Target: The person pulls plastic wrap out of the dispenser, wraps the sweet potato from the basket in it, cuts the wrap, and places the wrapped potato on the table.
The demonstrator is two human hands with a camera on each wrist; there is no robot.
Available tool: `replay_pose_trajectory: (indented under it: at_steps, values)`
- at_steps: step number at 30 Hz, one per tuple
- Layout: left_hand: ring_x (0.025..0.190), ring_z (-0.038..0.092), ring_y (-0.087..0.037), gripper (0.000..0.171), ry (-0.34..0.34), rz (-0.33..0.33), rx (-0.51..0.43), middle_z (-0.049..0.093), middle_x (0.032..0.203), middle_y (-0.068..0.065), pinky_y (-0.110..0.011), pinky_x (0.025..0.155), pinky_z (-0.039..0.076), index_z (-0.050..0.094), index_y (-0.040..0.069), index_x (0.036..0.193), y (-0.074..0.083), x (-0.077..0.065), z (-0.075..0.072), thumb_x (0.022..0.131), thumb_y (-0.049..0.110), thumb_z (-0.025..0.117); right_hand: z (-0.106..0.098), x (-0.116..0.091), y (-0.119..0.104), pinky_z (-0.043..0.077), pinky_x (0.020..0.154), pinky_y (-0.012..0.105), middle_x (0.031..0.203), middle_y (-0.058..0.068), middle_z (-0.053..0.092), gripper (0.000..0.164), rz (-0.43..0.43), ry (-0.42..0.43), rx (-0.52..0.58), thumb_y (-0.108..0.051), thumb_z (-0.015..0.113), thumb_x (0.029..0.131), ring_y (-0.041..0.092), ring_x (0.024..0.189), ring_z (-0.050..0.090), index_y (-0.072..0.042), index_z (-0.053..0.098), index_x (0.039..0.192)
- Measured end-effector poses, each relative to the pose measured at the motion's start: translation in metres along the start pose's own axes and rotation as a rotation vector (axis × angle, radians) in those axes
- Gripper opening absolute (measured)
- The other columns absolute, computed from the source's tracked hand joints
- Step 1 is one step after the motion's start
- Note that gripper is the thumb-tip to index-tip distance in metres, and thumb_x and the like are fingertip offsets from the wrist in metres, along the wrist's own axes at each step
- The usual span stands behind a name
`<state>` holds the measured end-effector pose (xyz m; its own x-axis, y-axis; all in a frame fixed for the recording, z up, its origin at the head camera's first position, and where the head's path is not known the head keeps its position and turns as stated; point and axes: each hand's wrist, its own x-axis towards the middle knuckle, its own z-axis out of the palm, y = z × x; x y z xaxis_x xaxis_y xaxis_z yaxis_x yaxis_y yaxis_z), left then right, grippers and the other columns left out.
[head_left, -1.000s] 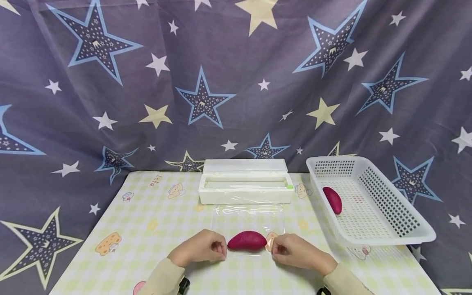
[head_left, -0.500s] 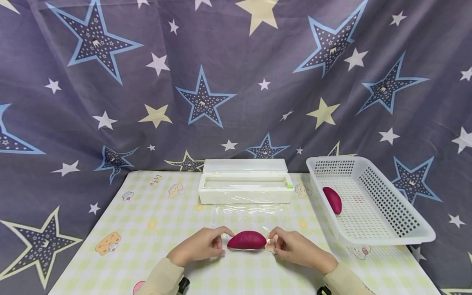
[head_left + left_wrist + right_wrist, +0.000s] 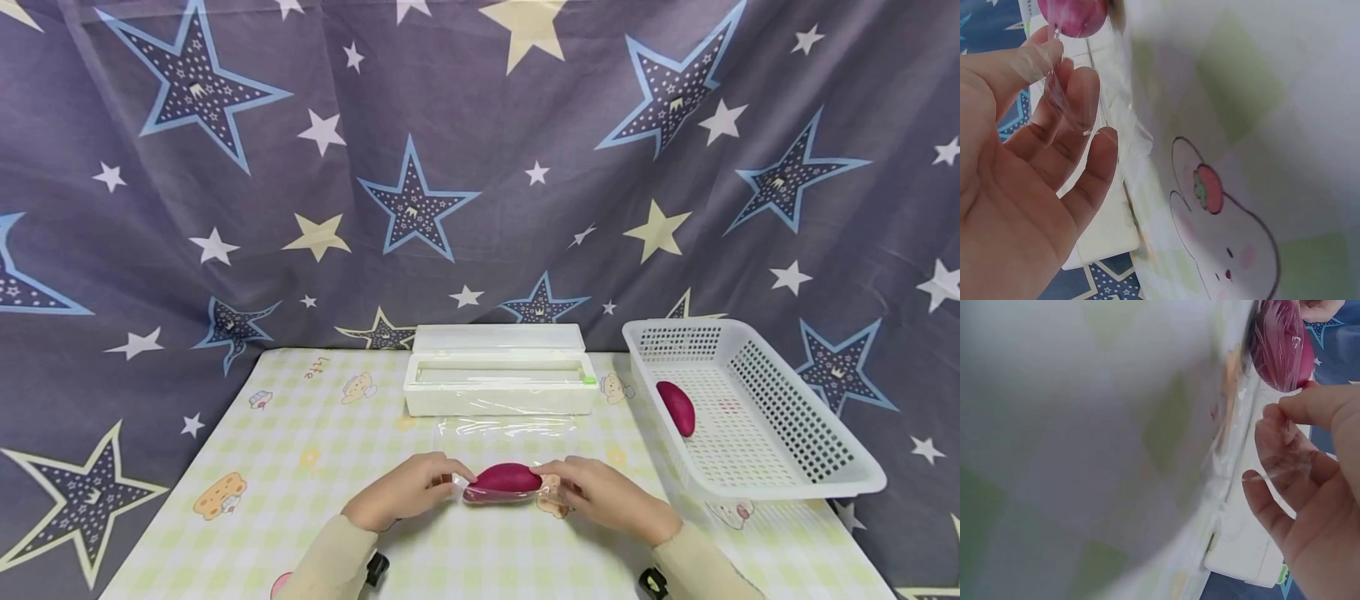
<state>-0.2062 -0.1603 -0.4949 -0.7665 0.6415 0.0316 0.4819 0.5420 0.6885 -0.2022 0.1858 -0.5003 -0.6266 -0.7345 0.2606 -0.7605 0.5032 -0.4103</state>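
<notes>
A dark pink-red sweet potato [image 3: 504, 477] lies crosswise near the table's front, with clear cling film [image 3: 507, 428] under it and folded up over its near side. At its left end my left hand [image 3: 411, 490] pinches the film's edge between thumb and fingers. My right hand [image 3: 609, 497] pinches the film at the opposite end, index finger touching the sweet potato's tip. In the left wrist view, crumpled film [image 3: 1054, 94] stretches across the fingers. Wrinkled film also covers the sweet potato [image 3: 1280, 347] in the right wrist view.
Behind the film stands a white cling film box [image 3: 498, 402], lid raised, with a green slider at its right end. A white perforated basket [image 3: 795, 485] on the right holds another sweet potato [image 3: 677, 408]. The tablecloth [image 3: 315, 483] is checked; a starry curtain [image 3: 480, 233] hangs behind.
Both hands have lifted the film's near edge and moved it away from the body, over the sweet potato's front. The sweet potato has rolled slightly away. Box and basket stayed put.
</notes>
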Motion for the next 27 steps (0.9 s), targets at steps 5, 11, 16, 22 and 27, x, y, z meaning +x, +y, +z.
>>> replay_pose_trajectory:
  at_steps: [5,11,16,22,27]
  values:
    - [0.077,0.050,-0.007,0.030,0.011,-0.027,0.037,0.057,0.089,0.008,-0.026,0.068,0.047,0.072,0.024,0.120,-0.003,0.005,-0.004,0.099,0.006,0.061,-0.003,0.010,0.006,0.048,0.063,0.020,0.089,-0.002,0.061,0.042,-0.007,0.005,-0.034,0.005,0.064,0.093,0.001,0.072,0.048,-0.016,0.065,0.129]
    - [0.075,0.048,-0.009,0.029,0.038,-0.021,0.016,0.056,0.086,0.005,-0.027,0.066,0.045,0.072,0.023,0.121,-0.011,0.014,-0.007,0.101,0.006,0.059,-0.005,0.022,0.012,0.047,0.066,0.023,0.091,0.000,0.061,0.042,0.081,-0.016,0.008,0.008,0.057,0.095,0.003,0.073,0.047,-0.016,0.067,0.128]
    - [0.072,0.046,-0.011,0.032,0.046,-0.045,-0.004,0.054,0.087,0.003,-0.027,0.063,0.044,0.072,0.025,0.122,-0.019,0.020,-0.008,0.102,0.006,0.056,-0.001,0.030,0.018,0.048,0.070,0.027,0.095,0.001,0.061,0.040,0.163,-0.023,0.037,0.005,0.057,0.097,0.005,0.076,0.049,-0.017,0.067,0.128]
    - [0.074,0.047,-0.012,0.029,0.089,-0.048,-0.035,0.055,0.086,0.002,-0.028,0.065,0.044,0.074,0.023,0.120,-0.031,0.027,-0.007,0.102,0.007,0.058,0.006,0.034,0.029,0.048,0.071,0.028,0.096,0.003,0.061,0.043,0.227,-0.002,0.149,0.007,0.053,0.097,0.007,0.076,0.050,-0.017,0.067,0.129]
    - [0.073,0.049,-0.012,0.026,0.113,-0.039,-0.049,0.058,0.083,0.001,-0.026,0.065,0.045,0.074,0.021,0.120,-0.041,0.035,-0.005,0.101,0.009,0.061,0.011,0.036,0.037,0.046,0.071,0.029,0.102,0.005,0.064,0.042,0.263,0.004,0.215,0.005,0.051,0.099,0.007,0.072,0.049,-0.019,0.066,0.130]
